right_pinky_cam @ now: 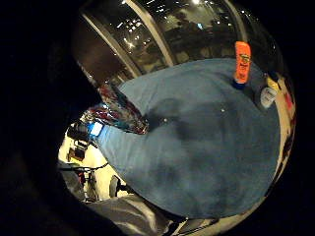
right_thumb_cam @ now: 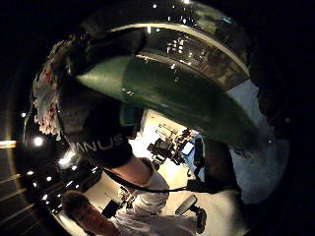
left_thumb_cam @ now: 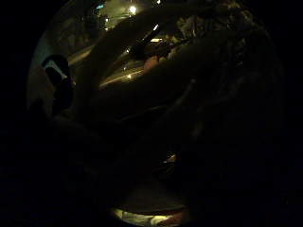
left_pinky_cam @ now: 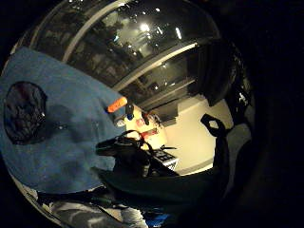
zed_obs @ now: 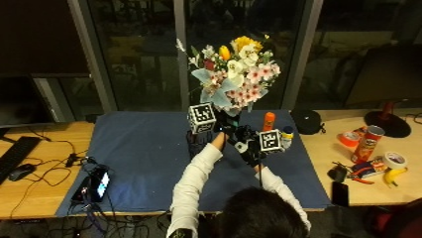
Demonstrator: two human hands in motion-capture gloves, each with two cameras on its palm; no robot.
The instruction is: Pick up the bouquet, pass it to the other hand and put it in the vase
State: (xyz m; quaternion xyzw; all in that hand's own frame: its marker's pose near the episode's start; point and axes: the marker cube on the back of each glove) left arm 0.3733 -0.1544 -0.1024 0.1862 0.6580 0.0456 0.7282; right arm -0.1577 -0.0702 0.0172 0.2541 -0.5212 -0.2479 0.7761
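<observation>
At frame centre, both hands met at the bouquet (zed_obs: 232,74) stem above the blue cloth (zed_obs: 145,148). The left hand (zed_obs: 200,134) and right hand (zed_obs: 254,146) each gripped it.

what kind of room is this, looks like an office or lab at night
Probably an office or lab workspace at night: dark floor-to-ceiling windows behind a wooden table with a blue cloth, a keyboard and mouse at the left, tape rolls and a Pringles can at the right.

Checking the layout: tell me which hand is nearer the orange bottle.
Right. The right hand is just beside the orange bottle; the left hand is farther off, across the bouquet stems.
</observation>
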